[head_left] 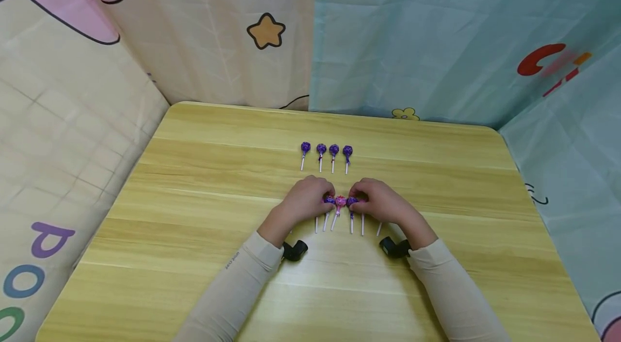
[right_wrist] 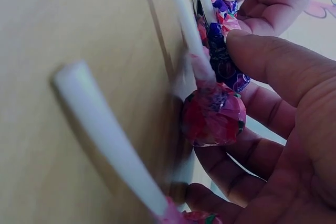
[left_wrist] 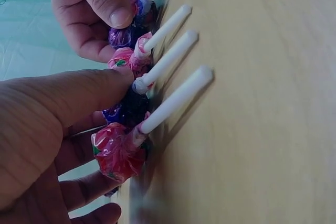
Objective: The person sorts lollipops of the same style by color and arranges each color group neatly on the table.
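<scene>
A row of wrapped lollipops lies on the table, purple and pink heads alternating, white sticks toward the person. My left hand [head_left: 308,197] pinches a purple lollipop [left_wrist: 126,109] between thumb and fingers. With its thumb and fingers, my right hand [head_left: 380,200] pinches another purple lollipop [right_wrist: 228,66]. Between the two hands sits a pink lollipop [head_left: 340,202], its stick slanting. Beside the left fingers is a red-pink lollipop [left_wrist: 121,153]; a similar red-pink lollipop [right_wrist: 214,115] lies by the right fingers. The hands partly cover the row's outer heads.
Farther back on the wooden table [head_left: 218,158], several purple lollipops [head_left: 334,150] lie in a separate row. Black wrist cameras [head_left: 295,250] sit under both wrists. Patterned curtains [head_left: 412,34] hang right behind the table's far edge and along its sides.
</scene>
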`<state>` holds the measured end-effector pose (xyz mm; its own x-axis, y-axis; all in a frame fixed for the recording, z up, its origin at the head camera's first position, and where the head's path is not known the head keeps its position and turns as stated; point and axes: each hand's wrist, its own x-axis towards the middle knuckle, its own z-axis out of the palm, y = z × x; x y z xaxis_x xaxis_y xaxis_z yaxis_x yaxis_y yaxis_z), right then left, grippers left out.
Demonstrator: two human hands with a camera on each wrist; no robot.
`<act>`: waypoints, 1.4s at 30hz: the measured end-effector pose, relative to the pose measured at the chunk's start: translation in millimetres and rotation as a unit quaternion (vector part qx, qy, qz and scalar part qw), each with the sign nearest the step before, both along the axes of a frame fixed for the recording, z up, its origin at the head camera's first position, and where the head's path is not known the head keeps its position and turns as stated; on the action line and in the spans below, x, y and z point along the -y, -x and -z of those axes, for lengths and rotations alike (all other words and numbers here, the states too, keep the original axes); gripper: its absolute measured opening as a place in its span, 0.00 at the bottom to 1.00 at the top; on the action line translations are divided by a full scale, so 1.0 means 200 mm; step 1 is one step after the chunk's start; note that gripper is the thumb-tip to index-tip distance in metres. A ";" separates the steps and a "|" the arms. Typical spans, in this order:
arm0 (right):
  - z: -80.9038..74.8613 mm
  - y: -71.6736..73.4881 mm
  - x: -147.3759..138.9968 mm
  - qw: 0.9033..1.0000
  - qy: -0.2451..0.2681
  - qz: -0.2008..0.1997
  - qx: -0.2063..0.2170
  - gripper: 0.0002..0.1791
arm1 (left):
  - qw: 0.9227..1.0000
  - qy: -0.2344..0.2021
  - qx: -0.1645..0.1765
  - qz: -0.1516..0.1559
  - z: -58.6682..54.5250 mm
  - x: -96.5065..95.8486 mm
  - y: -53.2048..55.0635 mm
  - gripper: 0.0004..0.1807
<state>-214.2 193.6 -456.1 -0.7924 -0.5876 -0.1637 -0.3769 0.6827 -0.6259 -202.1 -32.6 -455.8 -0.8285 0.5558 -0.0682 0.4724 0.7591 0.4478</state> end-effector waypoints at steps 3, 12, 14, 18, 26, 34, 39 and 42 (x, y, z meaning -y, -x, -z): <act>0.00 0.00 0.00 1.000 0.000 0.002 0.004 0.06 | 1.000 0.003 -0.001 0.001 0.00 0.00 0.00 0.12; -0.01 0.00 0.00 1.000 0.008 0.017 0.013 0.05 | 1.000 -0.002 -0.016 0.005 0.01 0.00 0.01 0.11; -0.01 0.00 -0.01 1.000 0.012 0.021 0.018 0.05 | 1.000 -0.004 -0.015 0.005 0.01 0.01 0.01 0.11; -0.02 -0.01 -0.02 0.999 0.014 0.025 0.020 0.06 | 1.000 -0.007 -0.011 0.005 -0.01 0.01 0.01 0.10; -0.02 0.00 -0.03 0.999 0.014 0.030 0.018 0.07 | 1.000 -0.017 0.010 0.005 -0.02 0.01 0.01 0.10; -0.02 0.01 -0.05 0.999 0.022 0.035 0.021 0.06 | 0.998 -0.040 0.048 -0.005 -0.04 0.01 0.02 0.12; -0.03 0.01 -0.06 0.998 0.029 0.041 0.032 0.07 | 0.996 -0.051 0.073 -0.008 -0.07 0.02 0.04 0.13; -0.03 0.02 -0.07 0.998 0.033 0.042 0.037 0.07 | 0.996 -0.049 0.071 -0.002 -0.08 0.02 0.05 0.14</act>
<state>-218.6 207.3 -450.3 -0.8266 -0.5309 -0.1867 -0.2711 0.6663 -0.6946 -212.4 -37.1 -440.2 -0.8170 0.5616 -0.1309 0.3951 0.7105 0.5823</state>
